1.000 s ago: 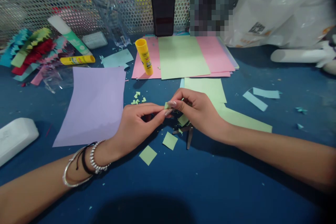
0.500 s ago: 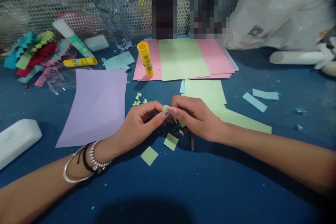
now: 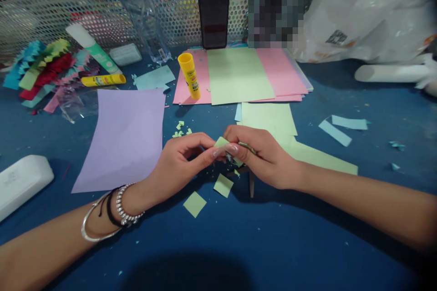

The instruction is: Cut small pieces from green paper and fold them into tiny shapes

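Note:
Between my fingertips is a small light green paper piece (image 3: 221, 142). My left hand (image 3: 186, 157) pinches its left side between thumb and fingers, and my right hand (image 3: 261, 152) grips its right side; both hands are closed. Thumbs cover part of the paper. Just below lie two green paper squares (image 3: 223, 185), flat on the blue table (image 3: 273, 245). Tiny green cut pieces (image 3: 179, 131) are scattered beyond my left hand. Partly under my right hand is a slim pointed brown thing, too hidden to name.
A purple sheet (image 3: 123, 141) lies left. An upright yellow glue stick (image 3: 189, 76) stands by stacked pink paper (image 3: 283, 70). Green sheets (image 3: 269, 118) lie beyond my right hand, blue strips (image 3: 348, 122) at right. A white case (image 3: 23, 182) sits far left; a plastic bag (image 3: 368, 13) stands behind.
The green paper piece shows more between my fingertips, and its tilt has changed slightly. Both hands stay together in nearly the same place.

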Available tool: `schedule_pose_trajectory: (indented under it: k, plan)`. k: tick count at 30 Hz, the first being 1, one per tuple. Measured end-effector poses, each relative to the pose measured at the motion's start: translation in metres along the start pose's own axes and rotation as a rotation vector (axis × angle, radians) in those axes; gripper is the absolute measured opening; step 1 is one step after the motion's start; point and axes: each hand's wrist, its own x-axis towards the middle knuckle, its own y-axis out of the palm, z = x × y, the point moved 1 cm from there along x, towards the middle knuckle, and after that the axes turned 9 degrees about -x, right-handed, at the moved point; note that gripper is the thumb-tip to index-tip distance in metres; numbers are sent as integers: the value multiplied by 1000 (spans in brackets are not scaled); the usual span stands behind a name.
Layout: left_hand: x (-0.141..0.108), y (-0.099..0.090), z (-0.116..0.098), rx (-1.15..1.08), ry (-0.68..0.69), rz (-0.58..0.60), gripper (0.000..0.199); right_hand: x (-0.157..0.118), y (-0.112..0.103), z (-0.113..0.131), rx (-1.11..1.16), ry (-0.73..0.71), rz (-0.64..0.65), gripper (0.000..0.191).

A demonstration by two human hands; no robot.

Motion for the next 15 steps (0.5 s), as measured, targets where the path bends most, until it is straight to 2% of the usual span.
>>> schedule_pose_trajectory:
  k: [7,12,15]
  plan:
    - [0,-3,0,-58,-40,-135,10,2,-1,0,-23,50,44,24]
    - [1,-3,0,19,-85,-140,13,2,1,0,-75,65,37,24]
    - [1,-2,0,98,-111,-76,29,2,1,-1,-86,79,33,23]
